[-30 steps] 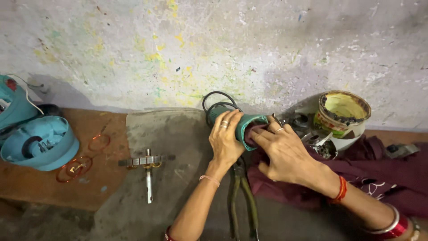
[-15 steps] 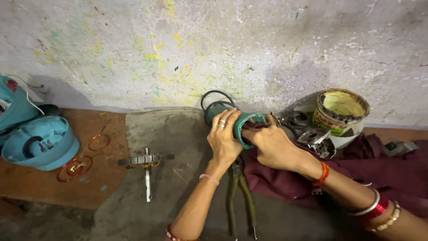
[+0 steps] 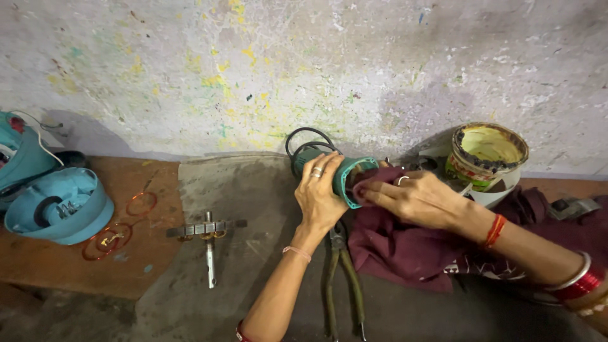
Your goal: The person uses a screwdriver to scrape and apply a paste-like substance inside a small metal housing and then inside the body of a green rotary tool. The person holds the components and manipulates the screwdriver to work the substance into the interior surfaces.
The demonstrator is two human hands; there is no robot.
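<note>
Rough grey wall fills the whole background, chalky plaster flecked with yellow and green paint, and it meets a worn concrete floor that goes rusty orange out on the left.

Up against that wall lies a teal motor housing, a stubby plastic cylinder on its side with the open round mouth facing right and a black cable looped behind it. The left hand is wrapped over the top of it, fingers curled down around the barrel, rings showing. The right hand has its fingertips pinched on a bunch of maroon cloth and is pressing that wad into the open mouth. Rest of the cloth is soft and crumpled, spread across the floor under the right forearm.

Just below the left wrist sit long-handled pliers, dull metal, handles pointing toward the camera. To the left there's a slim steel shaft with a cross piece, and farther out two thin copper wire rings beside a bowl-shaped teal casing.

Right side is tighter: a crusty paint tin with a yellow-smeared inside stands close behind the right hand, touching the wall. Most open floor is the grey patch between the shaft and the left arm.
</note>
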